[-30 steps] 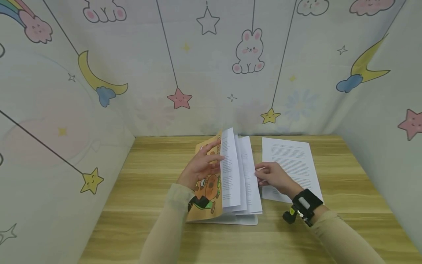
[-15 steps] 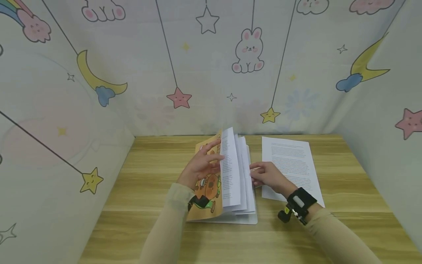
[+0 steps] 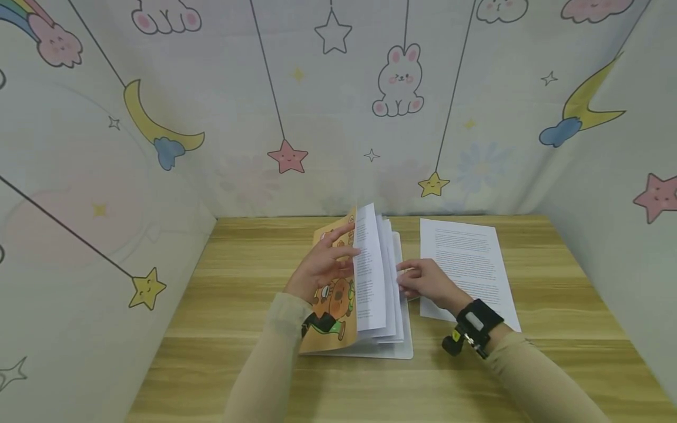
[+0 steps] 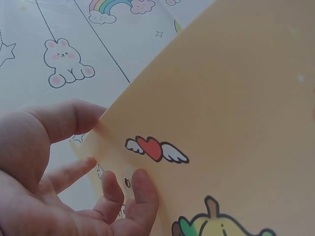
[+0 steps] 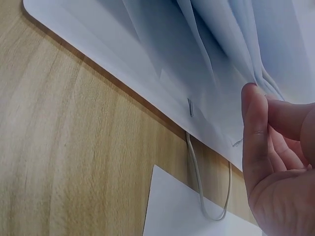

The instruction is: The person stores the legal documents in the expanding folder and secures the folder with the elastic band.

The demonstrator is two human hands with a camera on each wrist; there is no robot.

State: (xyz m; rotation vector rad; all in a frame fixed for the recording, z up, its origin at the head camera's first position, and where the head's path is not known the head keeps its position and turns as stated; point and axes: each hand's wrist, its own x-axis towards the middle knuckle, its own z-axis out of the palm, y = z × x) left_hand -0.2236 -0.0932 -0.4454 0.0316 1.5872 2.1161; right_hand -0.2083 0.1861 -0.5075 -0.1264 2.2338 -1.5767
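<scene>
The folder [image 3: 381,351] lies on the worktop [image 3: 238,329], its orange cover [image 3: 338,299] raised and tilted; the left hand [image 3: 317,270] grips the cover's edge, one fingertip lapping onto the first of the printed sheets [image 3: 370,276] inside; the right hand [image 3: 429,282] pinches the sheets' right-hand edge between thumb and fingers; a thin cord [image 5: 197,172] loops from the folder's side, over the loose page [image 3: 465,252] beside it.
</scene>
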